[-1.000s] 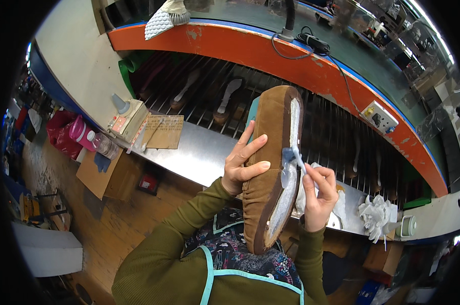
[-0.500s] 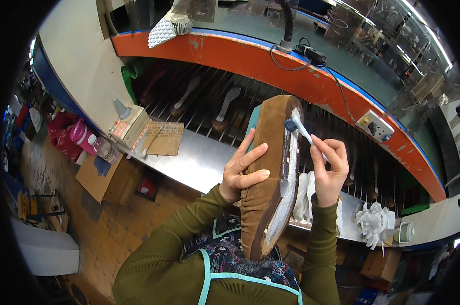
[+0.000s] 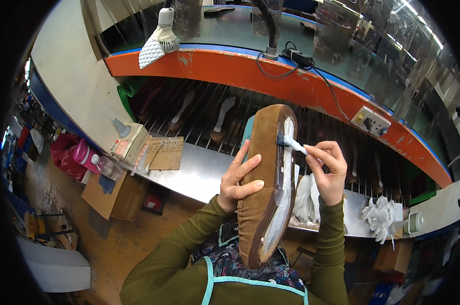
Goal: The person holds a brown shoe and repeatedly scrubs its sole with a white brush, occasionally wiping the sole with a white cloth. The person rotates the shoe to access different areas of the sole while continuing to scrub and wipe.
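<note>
A brown suede shoe upper on a last (image 3: 264, 147) stands on end in front of me, its underside turned to the right. My left hand (image 3: 241, 180) grips it from the left, fingers and thumb spread over the suede. A teal piece (image 3: 248, 133) shows behind its far left side. White coating (image 3: 278, 223) runs along the underside, beside a dark brown edge band. My right hand (image 3: 327, 170) pinches the pale handle of a small brush (image 3: 294, 145) between thumb and fingers. Its dark bristles touch the edge band near the far end.
Behind the shoe, a rack of metal bars (image 3: 199, 117) holds several dark shapes under an orange beam (image 3: 230, 63). On the metal ledge (image 3: 189, 170) are a piece of cardboard (image 3: 166, 153), white gloves (image 3: 307, 198) and a crumpled white bundle (image 3: 380, 216). A lamp (image 3: 161, 43) hangs at upper left.
The brush has moved a little toward me along the shoe's edge and now lies flatter, its bristles on the brown band. My left hand keeps its hold. The whole view has shifted slightly.
</note>
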